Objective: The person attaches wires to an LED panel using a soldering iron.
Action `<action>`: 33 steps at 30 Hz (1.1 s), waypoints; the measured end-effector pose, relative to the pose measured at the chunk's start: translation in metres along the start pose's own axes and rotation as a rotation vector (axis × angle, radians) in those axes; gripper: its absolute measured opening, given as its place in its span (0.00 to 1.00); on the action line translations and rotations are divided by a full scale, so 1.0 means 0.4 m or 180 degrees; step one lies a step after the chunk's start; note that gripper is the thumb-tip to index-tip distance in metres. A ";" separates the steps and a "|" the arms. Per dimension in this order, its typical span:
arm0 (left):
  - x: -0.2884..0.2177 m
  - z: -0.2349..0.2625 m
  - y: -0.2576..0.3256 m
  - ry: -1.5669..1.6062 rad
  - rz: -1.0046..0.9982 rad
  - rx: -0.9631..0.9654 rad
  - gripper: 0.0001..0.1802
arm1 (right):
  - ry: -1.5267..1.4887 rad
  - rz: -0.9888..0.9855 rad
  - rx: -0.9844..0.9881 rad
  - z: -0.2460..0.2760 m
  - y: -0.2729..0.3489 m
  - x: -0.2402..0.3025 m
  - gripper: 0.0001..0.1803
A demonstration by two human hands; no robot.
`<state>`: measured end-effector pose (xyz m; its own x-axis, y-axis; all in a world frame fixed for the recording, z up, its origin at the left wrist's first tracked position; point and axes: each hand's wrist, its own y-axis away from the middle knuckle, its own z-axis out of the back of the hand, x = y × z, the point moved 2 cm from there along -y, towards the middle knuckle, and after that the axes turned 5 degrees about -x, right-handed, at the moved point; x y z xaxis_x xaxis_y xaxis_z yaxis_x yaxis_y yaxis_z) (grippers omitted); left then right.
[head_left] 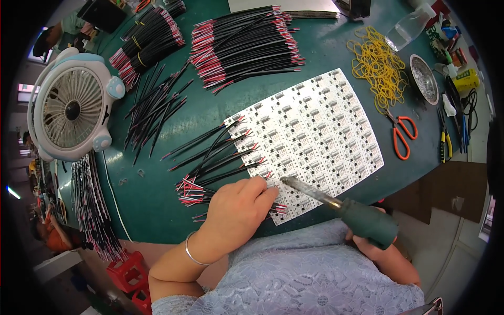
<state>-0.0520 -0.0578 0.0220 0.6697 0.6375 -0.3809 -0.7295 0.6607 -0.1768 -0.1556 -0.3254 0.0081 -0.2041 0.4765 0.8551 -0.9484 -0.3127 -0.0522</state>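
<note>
A white panel of small circuit boards (326,139) lies tilted on the green table in front of me. Short black wires with red and white ends (202,152) reach onto its left edge. My left hand (236,212) rests over the panel's lower left corner, fingers closed around several black wires whose red tips (281,209) show beside the fingers. My right hand (370,247) grips a soldering iron (370,223) by its green handle, partly hidden behind that handle. The iron's tip is over the panel, just right of my left fingertips; contact cannot be made out.
Bundled black wires (247,47) and loose ones (157,107) lie at the far left. A white fan (71,107) stands left. Yellow rubber bands (375,65), a metal bowl (423,80), orange-handled scissors (401,134) and yellow-handled pliers (445,142) lie right.
</note>
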 end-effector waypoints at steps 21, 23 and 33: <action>-0.036 -0.030 0.047 0.0190 0.0090 -0.0355 0.08 | -0.2624 -0.1344 -0.1367 0.016 -0.014 -0.005 0.33; -0.044 -0.026 0.050 0.0125 0.0047 -0.0509 0.09 | -0.2387 -0.1340 -0.1059 0.033 0.034 0.000 0.31; -0.068 -0.055 0.064 -0.0123 0.0268 -0.0838 0.13 | -0.1311 -0.1238 -0.0374 0.016 0.069 0.018 0.13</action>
<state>-0.0919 -0.0669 0.0079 0.6062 0.7038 -0.3703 -0.7905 0.4823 -0.3775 -0.1817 -0.3357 0.0162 0.2538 0.1716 0.9519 -0.9602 -0.0740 0.2693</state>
